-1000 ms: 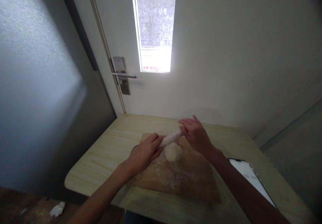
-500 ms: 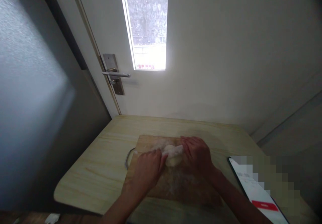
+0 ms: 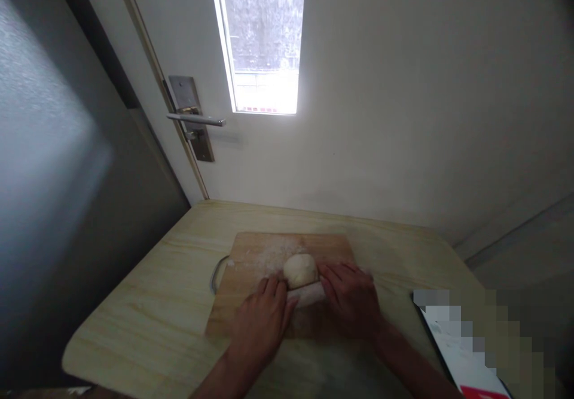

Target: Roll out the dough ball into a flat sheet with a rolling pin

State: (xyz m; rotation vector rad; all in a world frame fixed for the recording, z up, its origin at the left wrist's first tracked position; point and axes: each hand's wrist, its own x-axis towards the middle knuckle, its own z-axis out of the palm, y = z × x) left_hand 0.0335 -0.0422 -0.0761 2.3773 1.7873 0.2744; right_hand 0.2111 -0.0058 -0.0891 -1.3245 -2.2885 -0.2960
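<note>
A pale dough ball (image 3: 300, 269) sits on a floured wooden cutting board (image 3: 251, 255) on the light wood table (image 3: 147, 321). A white, floury rolling pin (image 3: 307, 295) lies across the board just in front of the dough, touching its near side. My left hand (image 3: 262, 321) covers the pin's left end, with its fingers bent over it. My right hand (image 3: 352, 298) covers the right end the same way. Only the pin's short middle part shows between the hands.
The board has a metal handle (image 3: 216, 273) on its left side. A phone (image 3: 457, 357) with a lit screen lies at the table's right front. A door with a lever handle (image 3: 195, 119) and a narrow window (image 3: 260, 40) stands behind the table.
A second ago the pin was held in the air above the dough. Both hands have brought it down onto the board and drawn it toward me, off the dough's near side.
</note>
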